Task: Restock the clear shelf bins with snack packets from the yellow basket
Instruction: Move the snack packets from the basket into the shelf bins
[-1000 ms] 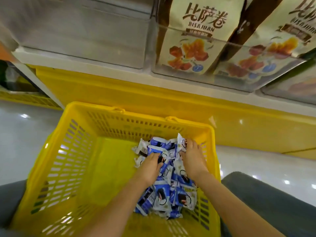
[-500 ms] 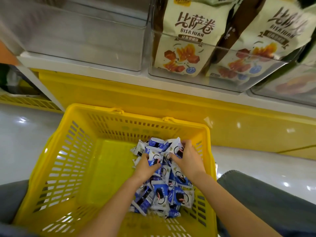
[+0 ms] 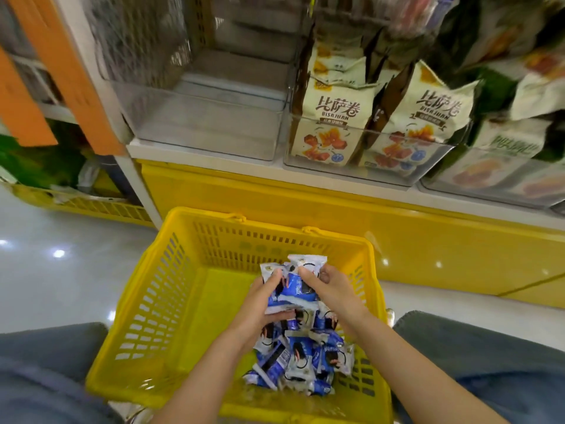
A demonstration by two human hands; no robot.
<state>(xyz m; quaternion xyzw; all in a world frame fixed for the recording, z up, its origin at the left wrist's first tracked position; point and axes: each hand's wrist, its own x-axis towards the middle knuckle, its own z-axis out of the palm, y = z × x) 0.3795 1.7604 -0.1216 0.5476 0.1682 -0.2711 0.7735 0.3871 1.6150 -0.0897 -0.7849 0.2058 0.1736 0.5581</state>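
Where the yellow basket (image 3: 153, 301) sits on the shiny floor (image 3: 61, 286) below the shelf (image 3: 211, 157), two hands meet over its right half. The left hand (image 3: 260, 307) has its fingers curled round one side of a bunch of blue-and-white snack packets (image 3: 295, 290), and the right hand (image 3: 333, 292) clamps the other side. The bunch is just above the loose pile of packets (image 3: 305, 359) in the basket's near right corner. Beyond the basket's far rim stands a clear shelf bin (image 3: 208, 123), with cream Bisajuan bags (image 3: 333, 123) in the bin to its right.
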